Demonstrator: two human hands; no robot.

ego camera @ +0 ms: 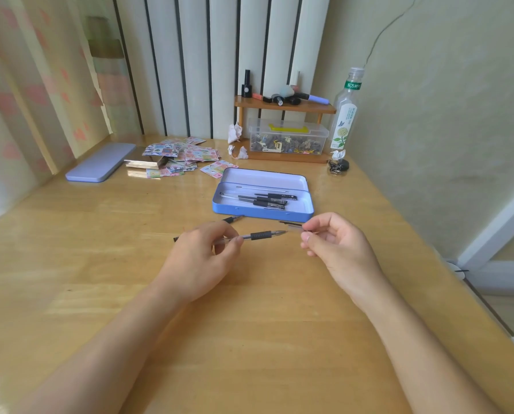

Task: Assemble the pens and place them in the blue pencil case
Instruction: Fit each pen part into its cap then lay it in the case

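Observation:
My left hand (203,258) grips a clear pen (260,236) with a black rubber grip, held level with its tip pointing right. My right hand (336,243) pinches a clear pen cap (293,227) with a black clip, its mouth a short gap from the pen tip. Behind my hands the open blue pencil case (305,215) lies on the wooden desk with several assembled pens (269,201) inside. Another pen part (232,219) lies on the desk just in front of the case, partly hidden by my left hand.
The case's lid (100,162) lies at the far left. A pile of patterned cards (179,158) sits behind it. At the back stand a wooden shelf (285,107) with small bottles, a clear box of clips (288,138) and a glass bottle (345,115). The desk's right edge drops off.

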